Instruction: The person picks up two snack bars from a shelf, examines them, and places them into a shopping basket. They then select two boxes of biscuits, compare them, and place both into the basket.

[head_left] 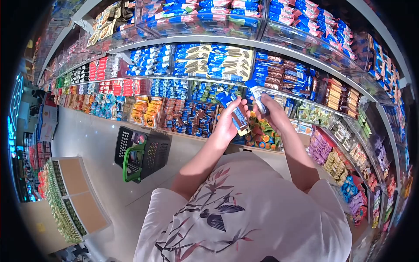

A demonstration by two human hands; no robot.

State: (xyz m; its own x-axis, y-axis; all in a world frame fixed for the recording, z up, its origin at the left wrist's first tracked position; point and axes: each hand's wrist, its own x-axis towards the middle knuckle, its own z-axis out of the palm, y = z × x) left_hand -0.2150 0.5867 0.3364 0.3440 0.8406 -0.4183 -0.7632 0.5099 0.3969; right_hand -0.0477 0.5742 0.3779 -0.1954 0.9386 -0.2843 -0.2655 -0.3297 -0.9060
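In front of my chest, my left hand [228, 121] is closed around a blue-and-brown wrapped snack bar [237, 114], its printed face turned up toward me. Just to the right, my right hand [271, 110] grips a second wrapped bar [255, 94], blue at the top with a white part below. The lower end of this bar is hidden by my fingers. Both bars are tilted and held apart from each other. Behind them are shelf bins with similar blue packets [230, 59] and brown-and-blue bars [286, 76].
Curved shelves of wrapped snacks surround me ahead and on the right. A dark shopping basket [152, 150] with a green handle [126, 163] stands on the floor [87, 131] at my left. Colourful round-topped items [263, 137] fill a low bin. Further left is a display stand [85, 196].
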